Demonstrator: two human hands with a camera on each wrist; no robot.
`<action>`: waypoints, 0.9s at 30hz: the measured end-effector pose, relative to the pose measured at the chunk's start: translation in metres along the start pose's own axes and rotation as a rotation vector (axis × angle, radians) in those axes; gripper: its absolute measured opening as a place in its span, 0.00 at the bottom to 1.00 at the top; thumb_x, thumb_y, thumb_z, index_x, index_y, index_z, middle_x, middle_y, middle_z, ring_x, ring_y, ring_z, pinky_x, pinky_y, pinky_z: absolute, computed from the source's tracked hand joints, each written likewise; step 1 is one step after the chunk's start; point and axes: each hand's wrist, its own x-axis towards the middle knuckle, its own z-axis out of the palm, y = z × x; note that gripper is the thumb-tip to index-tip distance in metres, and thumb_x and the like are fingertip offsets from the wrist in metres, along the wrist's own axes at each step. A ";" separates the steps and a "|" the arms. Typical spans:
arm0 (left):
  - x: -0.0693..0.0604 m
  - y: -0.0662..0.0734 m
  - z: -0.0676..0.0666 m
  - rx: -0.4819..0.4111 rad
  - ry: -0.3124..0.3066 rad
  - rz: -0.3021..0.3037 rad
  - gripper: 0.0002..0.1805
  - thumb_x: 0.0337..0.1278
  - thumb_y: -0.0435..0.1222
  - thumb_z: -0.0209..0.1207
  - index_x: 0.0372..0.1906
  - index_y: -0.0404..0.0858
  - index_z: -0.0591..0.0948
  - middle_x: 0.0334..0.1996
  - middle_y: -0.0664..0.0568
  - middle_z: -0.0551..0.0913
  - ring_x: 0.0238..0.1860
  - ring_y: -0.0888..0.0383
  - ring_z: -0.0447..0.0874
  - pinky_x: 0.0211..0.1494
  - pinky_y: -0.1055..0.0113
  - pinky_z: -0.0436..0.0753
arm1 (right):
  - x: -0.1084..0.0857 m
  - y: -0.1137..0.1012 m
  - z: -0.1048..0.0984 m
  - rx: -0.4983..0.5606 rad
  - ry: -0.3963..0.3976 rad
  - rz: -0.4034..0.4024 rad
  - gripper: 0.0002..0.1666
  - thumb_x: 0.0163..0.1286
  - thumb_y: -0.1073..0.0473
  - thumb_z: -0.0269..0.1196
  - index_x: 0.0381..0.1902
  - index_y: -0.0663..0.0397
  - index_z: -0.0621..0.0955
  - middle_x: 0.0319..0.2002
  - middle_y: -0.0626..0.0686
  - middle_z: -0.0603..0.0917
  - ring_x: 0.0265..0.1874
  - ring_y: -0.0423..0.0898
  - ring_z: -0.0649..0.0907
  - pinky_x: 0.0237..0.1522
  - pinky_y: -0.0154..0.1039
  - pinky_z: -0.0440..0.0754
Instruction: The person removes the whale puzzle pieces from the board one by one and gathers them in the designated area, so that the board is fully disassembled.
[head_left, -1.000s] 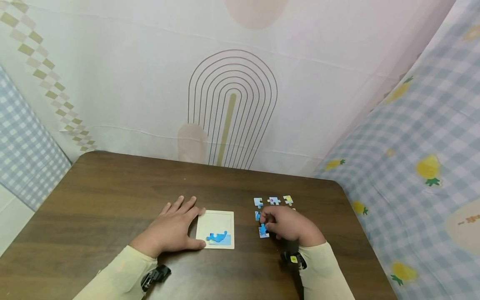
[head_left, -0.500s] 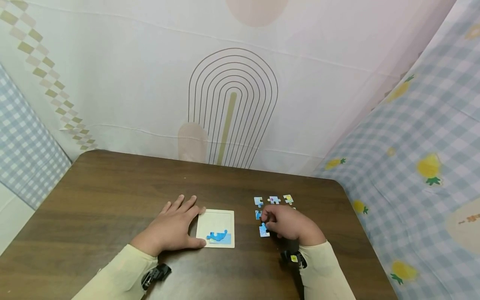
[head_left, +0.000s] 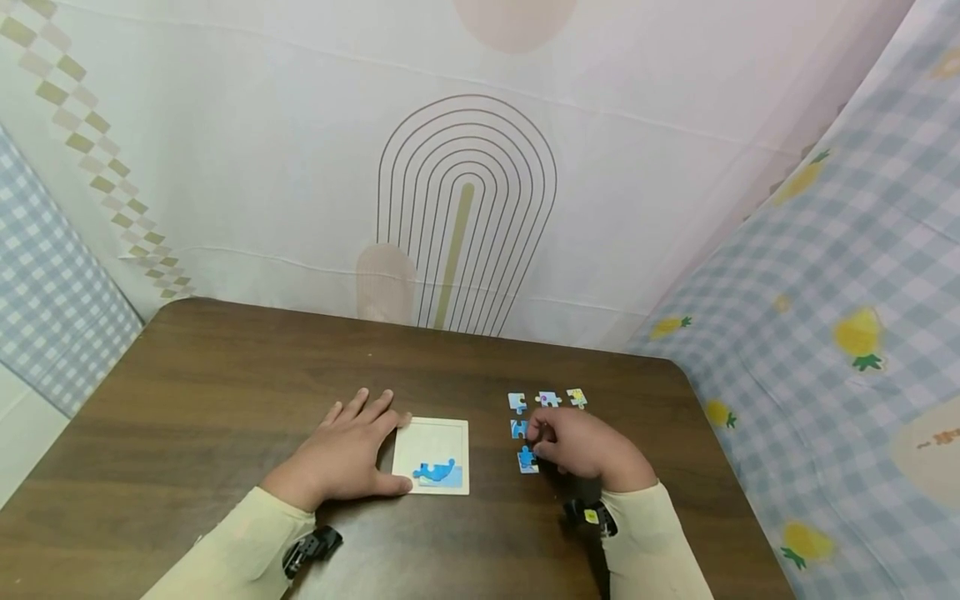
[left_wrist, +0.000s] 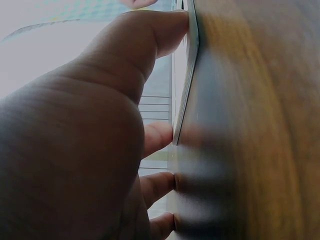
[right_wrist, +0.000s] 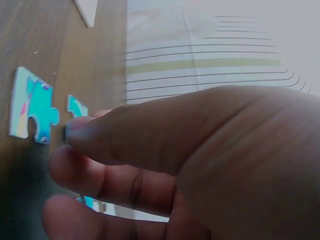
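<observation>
My left hand (head_left: 341, 454) lies spread on the table at the left edge of a cream square puzzle tray (head_left: 431, 437), its thumb and index finger touching the rim. Blue puzzle pieces (head_left: 442, 475) showing part of a picture lie in the tray's lower part. My right hand (head_left: 585, 450) is among the loose pieces, fingers bent and thumb near the index finger. Its fingertips are beside a blue piece (head_left: 518, 429); whether they pinch one is hidden. Just nearer lies another blue piece (head_left: 528, 460), also seen as a piece (right_wrist: 32, 107) in the right wrist view.
Beyond the right hand lie a pale blue piece (head_left: 517, 402), one with a purple mark (head_left: 548, 400) and a yellow-patterned one (head_left: 576, 397). Everything is on a dark wooden table (head_left: 285, 350). Patterned cloth (head_left: 300, 167) hangs behind it and on the right.
My right hand has shifted slightly to the right, uncovering more of the blue piece at its fingertips. The left hand and the tray stay put.
</observation>
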 end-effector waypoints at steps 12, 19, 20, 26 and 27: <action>0.000 0.000 -0.002 0.005 -0.003 0.004 0.56 0.55 0.72 0.76 0.85 0.50 0.74 0.91 0.40 0.59 0.91 0.27 0.49 0.88 0.22 0.54 | 0.008 -0.057 0.013 -0.135 0.214 -0.148 0.06 0.74 0.61 0.73 0.47 0.51 0.92 0.30 0.38 0.85 0.29 0.33 0.79 0.41 0.36 0.83; 0.000 0.000 -0.002 0.008 0.000 0.000 0.55 0.56 0.72 0.75 0.84 0.50 0.75 0.91 0.39 0.60 0.91 0.27 0.50 0.88 0.22 0.54 | 0.022 -0.097 0.041 -0.114 0.176 -0.283 0.07 0.75 0.62 0.74 0.48 0.56 0.93 0.36 0.44 0.91 0.34 0.34 0.84 0.42 0.33 0.87; 0.000 0.000 -0.002 0.011 0.002 0.003 0.55 0.56 0.72 0.75 0.84 0.50 0.75 0.91 0.39 0.60 0.91 0.27 0.50 0.88 0.22 0.54 | 0.024 -0.101 0.045 -0.127 0.166 -0.296 0.08 0.75 0.62 0.74 0.49 0.56 0.93 0.37 0.45 0.91 0.35 0.34 0.85 0.43 0.33 0.87; -0.002 0.000 -0.002 0.013 0.019 0.017 0.55 0.56 0.72 0.75 0.83 0.49 0.76 0.90 0.38 0.61 0.91 0.26 0.52 0.87 0.21 0.56 | 0.034 -0.118 0.062 -0.257 0.122 -0.304 0.08 0.77 0.59 0.74 0.50 0.52 0.93 0.41 0.45 0.93 0.37 0.34 0.85 0.46 0.33 0.87; -0.002 0.001 -0.002 0.011 0.019 0.017 0.55 0.56 0.72 0.75 0.83 0.50 0.76 0.90 0.38 0.61 0.91 0.27 0.51 0.87 0.21 0.56 | 0.036 -0.119 0.064 -0.283 0.119 -0.299 0.07 0.77 0.59 0.74 0.50 0.50 0.93 0.41 0.44 0.93 0.37 0.34 0.85 0.47 0.34 0.87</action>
